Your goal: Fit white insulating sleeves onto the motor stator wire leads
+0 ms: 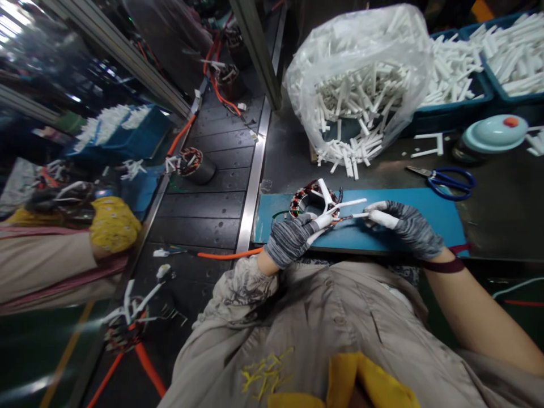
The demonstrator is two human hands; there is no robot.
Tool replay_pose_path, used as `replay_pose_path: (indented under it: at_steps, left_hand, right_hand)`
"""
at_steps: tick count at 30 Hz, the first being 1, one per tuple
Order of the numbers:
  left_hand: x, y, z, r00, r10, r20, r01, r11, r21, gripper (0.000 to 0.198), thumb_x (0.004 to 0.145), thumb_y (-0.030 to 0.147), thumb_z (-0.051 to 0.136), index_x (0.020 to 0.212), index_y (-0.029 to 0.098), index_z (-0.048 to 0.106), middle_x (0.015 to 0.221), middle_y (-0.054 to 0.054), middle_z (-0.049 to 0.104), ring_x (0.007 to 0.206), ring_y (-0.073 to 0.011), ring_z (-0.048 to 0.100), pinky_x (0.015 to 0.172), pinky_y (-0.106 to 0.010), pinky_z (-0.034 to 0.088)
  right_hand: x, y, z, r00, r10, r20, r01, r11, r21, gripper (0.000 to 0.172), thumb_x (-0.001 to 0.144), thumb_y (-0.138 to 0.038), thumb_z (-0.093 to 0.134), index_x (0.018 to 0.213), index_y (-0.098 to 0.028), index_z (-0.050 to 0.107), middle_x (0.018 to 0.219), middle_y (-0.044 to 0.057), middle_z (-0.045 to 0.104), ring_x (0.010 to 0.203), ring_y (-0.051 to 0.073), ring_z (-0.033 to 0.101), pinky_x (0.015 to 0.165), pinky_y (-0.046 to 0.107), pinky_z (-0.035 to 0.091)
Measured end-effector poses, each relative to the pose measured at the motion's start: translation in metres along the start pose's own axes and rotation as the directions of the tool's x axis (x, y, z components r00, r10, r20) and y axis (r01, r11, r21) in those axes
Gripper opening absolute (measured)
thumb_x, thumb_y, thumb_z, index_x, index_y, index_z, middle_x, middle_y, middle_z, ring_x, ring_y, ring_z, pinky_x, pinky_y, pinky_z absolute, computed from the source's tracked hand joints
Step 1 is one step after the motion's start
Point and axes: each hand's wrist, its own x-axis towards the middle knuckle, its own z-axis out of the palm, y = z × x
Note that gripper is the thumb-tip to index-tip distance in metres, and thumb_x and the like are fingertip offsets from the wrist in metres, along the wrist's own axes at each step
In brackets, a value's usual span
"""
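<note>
A motor stator (312,199) with copper windings and white sleeves sticking out lies on a blue mat (429,212) in front of me. My left hand (293,238), in a grey knit glove, pinches a wire end with a white sleeve at the stator's near side. My right hand (406,225), also gloved, is closed on a white sleeve tube (355,215) that points toward the left fingers. Both hands meet just right of the stator.
A clear bag of white sleeve tubes (361,85) stands behind the mat, with blue bins of more tubes (488,62) at the right. Blue scissors (446,180) and a teal lid (495,133) lie nearby. A conveyor (204,204) at the left carries other stators (193,164); another person's sleeve (55,260) reaches in.
</note>
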Motion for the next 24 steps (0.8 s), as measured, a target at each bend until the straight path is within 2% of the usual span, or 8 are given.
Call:
replay_pose_path:
  at_steps: [5, 8, 10, 11, 14, 18, 21, 24]
  left_hand:
    - [0.000, 0.001, 0.003, 0.996, 0.005, -0.087, -0.010, 0.999, -0.049, 0.041, 0.112, 0.036, 0.052, 0.150, 0.030, 0.067, 0.130, -0.007, 0.080, 0.105, -0.0188, 0.079, 0.090, -0.029, 0.063]
    - [-0.002, 0.002, 0.009, 0.976, 0.032, -0.217, -0.042, 0.998, -0.040, 0.038, 0.112, 0.034, 0.052, 0.143, 0.025, 0.071, 0.128, -0.009, 0.081, 0.112, -0.0202, 0.079, 0.092, -0.029, 0.064]
    - [-0.004, 0.002, 0.014, 0.966, 0.063, -0.252, -0.066, 0.998, -0.003, 0.036, 0.111, 0.030, 0.052, 0.139, 0.025, 0.074, 0.128, -0.009, 0.081, 0.115, -0.0213, 0.079, 0.089, -0.029, 0.064]
    - [-0.005, 0.002, 0.016, 0.967, 0.073, -0.246, -0.071, 0.997, 0.016, 0.036, 0.111, 0.027, 0.052, 0.138, 0.026, 0.074, 0.129, -0.010, 0.081, 0.115, -0.0218, 0.079, 0.088, -0.029, 0.064]
    - [-0.006, 0.002, 0.020, 0.974, 0.080, -0.211, -0.070, 0.996, 0.056, 0.037, 0.110, 0.025, 0.050, 0.139, 0.027, 0.074, 0.132, -0.011, 0.079, 0.113, -0.0223, 0.080, 0.082, -0.029, 0.064]
    - [-0.006, 0.006, 0.013, 0.973, 0.113, -0.200, -0.092, 0.989, 0.112, 0.038, 0.111, 0.028, 0.047, 0.137, 0.024, 0.075, 0.132, -0.013, 0.079, 0.106, -0.0220, 0.081, 0.075, -0.028, 0.062]
    - [-0.010, 0.010, -0.007, 0.979, 0.121, -0.163, -0.092, 0.980, 0.178, 0.038, 0.111, 0.030, 0.049, 0.139, 0.026, 0.074, 0.132, -0.013, 0.079, 0.100, -0.0228, 0.080, 0.076, -0.032, 0.061]
    - [-0.008, 0.006, -0.029, 0.988, 0.065, -0.138, -0.039, 0.981, 0.188, 0.048, 0.107, 0.047, 0.058, 0.147, 0.023, 0.068, 0.143, -0.015, 0.074, 0.117, -0.0296, 0.075, 0.098, -0.043, 0.059]
  right_hand:
    - [-0.002, 0.003, 0.014, 0.969, -0.235, 0.071, 0.241, 0.966, -0.089, 0.034, 0.086, -0.055, 0.086, 0.106, -0.027, 0.084, 0.102, 0.005, 0.084, 0.095, 0.025, 0.077, 0.090, 0.040, 0.064]
    - [-0.003, 0.001, 0.024, 0.861, -0.466, 0.205, 0.509, 0.795, -0.331, 0.030, 0.102, -0.049, 0.069, 0.118, -0.029, 0.084, 0.115, 0.007, 0.082, 0.107, 0.028, 0.076, 0.098, 0.045, 0.061]
    - [-0.003, -0.001, 0.033, 0.824, -0.509, 0.250, 0.563, 0.680, -0.470, 0.035, 0.106, -0.050, 0.060, 0.120, -0.028, 0.083, 0.109, 0.010, 0.081, 0.101, 0.029, 0.075, 0.096, 0.047, 0.061]
    - [-0.003, -0.002, 0.037, 0.835, -0.493, 0.245, 0.545, 0.678, -0.493, 0.039, 0.107, -0.052, 0.057, 0.119, -0.026, 0.084, 0.105, 0.011, 0.081, 0.097, 0.028, 0.075, 0.093, 0.047, 0.062]
    - [-0.003, -0.006, 0.055, 0.924, -0.275, 0.268, 0.356, 0.874, -0.331, 0.050, 0.106, -0.061, 0.051, 0.110, -0.022, 0.083, 0.081, 0.008, 0.077, 0.073, 0.023, 0.071, 0.077, 0.039, 0.062]
    - [-0.007, -0.020, 0.074, 0.941, 0.009, 0.338, 0.040, 0.990, -0.139, 0.065, 0.106, -0.069, 0.039, 0.091, -0.019, 0.077, 0.044, -0.003, 0.050, 0.041, 0.014, 0.044, 0.049, 0.029, 0.044]
    - [-0.010, -0.025, 0.066, 0.941, 0.123, 0.314, -0.094, 0.990, -0.106, 0.068, 0.100, -0.079, 0.047, 0.086, -0.019, 0.075, 0.051, 0.001, 0.061, 0.045, 0.014, 0.052, 0.051, 0.028, 0.045]
    - [-0.009, -0.015, 0.037, 0.991, 0.083, 0.103, -0.070, 0.990, -0.122, 0.069, 0.096, -0.083, 0.049, 0.099, -0.019, 0.076, 0.075, 0.009, 0.077, 0.063, 0.020, 0.069, 0.064, 0.032, 0.056]
